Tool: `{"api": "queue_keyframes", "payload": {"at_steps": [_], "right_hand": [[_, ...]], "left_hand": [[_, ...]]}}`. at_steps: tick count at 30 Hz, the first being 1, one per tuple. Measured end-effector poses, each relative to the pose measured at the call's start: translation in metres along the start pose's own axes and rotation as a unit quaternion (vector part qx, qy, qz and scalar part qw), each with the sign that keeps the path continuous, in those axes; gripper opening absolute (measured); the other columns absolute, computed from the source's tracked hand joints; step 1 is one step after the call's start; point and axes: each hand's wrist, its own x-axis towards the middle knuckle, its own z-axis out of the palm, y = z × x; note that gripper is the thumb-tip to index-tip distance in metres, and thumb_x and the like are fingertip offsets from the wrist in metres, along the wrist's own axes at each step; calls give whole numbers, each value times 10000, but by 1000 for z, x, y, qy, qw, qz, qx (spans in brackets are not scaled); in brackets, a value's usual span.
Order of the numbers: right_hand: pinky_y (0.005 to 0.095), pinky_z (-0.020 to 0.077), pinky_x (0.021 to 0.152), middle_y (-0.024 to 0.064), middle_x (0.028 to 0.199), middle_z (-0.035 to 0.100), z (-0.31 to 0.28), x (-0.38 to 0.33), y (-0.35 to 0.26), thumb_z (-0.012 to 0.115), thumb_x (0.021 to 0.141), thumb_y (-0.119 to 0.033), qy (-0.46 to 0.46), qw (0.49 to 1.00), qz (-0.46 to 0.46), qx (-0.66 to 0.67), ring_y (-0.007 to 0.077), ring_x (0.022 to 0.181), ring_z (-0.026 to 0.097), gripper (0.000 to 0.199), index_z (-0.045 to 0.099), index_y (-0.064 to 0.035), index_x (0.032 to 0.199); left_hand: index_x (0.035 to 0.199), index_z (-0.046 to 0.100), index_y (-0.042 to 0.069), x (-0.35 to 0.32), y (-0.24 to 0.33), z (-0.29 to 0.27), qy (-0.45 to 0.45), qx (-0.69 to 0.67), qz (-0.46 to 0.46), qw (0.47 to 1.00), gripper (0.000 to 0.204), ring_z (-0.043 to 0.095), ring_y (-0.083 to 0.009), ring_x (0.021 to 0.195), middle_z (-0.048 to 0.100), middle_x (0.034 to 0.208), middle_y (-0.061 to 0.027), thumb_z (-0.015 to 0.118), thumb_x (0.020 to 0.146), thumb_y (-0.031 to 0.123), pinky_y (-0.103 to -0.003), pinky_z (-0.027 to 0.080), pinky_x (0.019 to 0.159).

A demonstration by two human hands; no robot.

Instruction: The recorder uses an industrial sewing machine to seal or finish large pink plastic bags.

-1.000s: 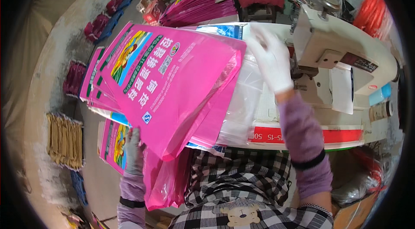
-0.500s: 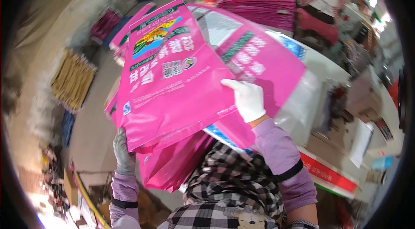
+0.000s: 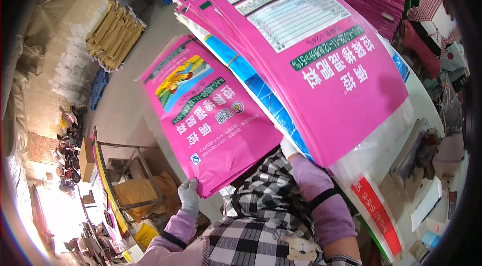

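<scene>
Both hands wear white gloves. My left hand (image 3: 189, 196) is closed on the near left corner of a flat pink printed sack (image 3: 221, 135). That sack hangs low beside the table, with more pink layers showing under its near edge. My right hand (image 3: 288, 148) is at its near right corner, fingers partly hidden, seemingly gripping it. Just right of it, a stack of pink sacks (image 3: 346, 120) lies on the table, its top one showing a white printed panel. Blue and white sheeting (image 3: 266, 97) shows along the stack's left side.
A folded tan pile (image 3: 115, 35) lies on the floor by the wall. Another pink stack (image 3: 371, 2) is at the far right. A metal frame (image 3: 135, 160) stands at left. The table's right side (image 3: 391, 185) holds a dark device and paper.
The pink sack has gone from above the table stack down to its left side. My right hand has moved down to the sack's near right corner. The view has shifted.
</scene>
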Motion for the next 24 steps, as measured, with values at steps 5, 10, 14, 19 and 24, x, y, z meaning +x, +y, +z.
{"api": "queue_keyframes", "payload": {"at_steps": [5, 10, 14, 19, 24], "right_hand": [[445, 444, 988, 175, 1211, 637, 17, -18, -12, 502, 957, -225, 166, 982, 83, -33, 373, 1119, 592, 307, 656, -92, 1187], [505, 481, 845, 243, 1000, 630, -50, -75, -78, 446, 953, -185, 17, 984, 179, 17, 406, 926, 627, 286, 566, -7, 1143], [451, 511, 853, 225, 1122, 646, -79, -106, -112, 638, 826, -188, -191, 973, -94, -91, 369, 1018, 631, 255, 655, -16, 1014], [464, 526, 763, 145, 911, 680, -224, -148, -186, 523, 852, -157, -210, 962, -4, -173, 321, 858, 677, 190, 680, -75, 918], [397, 498, 654, 171, 830, 649, -319, -196, -123, 487, 969, -311, 463, 880, 105, 7, 318, 767, 648, 324, 654, -37, 924]], "left_hand": [[1068, 655, -39, 70, -51, 37, 44, 127, 27, 991, 274, 616, -170, 879, 678, 971, -94, 721, 842, 100, -325, 499, 791], [1159, 623, -8, 27, 71, 132, 132, 408, 529, 732, 443, 531, -375, 1151, 602, 1195, -185, 716, 729, 46, -458, 425, 966], [1169, 632, 42, -128, 168, 287, -345, 243, 657, 625, 552, 551, -329, 1084, 619, 1116, -137, 807, 691, 256, -436, 420, 933], [990, 642, 41, -174, 155, 404, -493, 349, 623, 497, 352, 615, -258, 931, 647, 1002, -104, 793, 753, 253, -394, 473, 840], [946, 670, 27, -152, 150, 401, -704, 7, 238, 670, 137, 637, -165, 781, 657, 873, -89, 723, 842, 99, -307, 507, 723]]}}
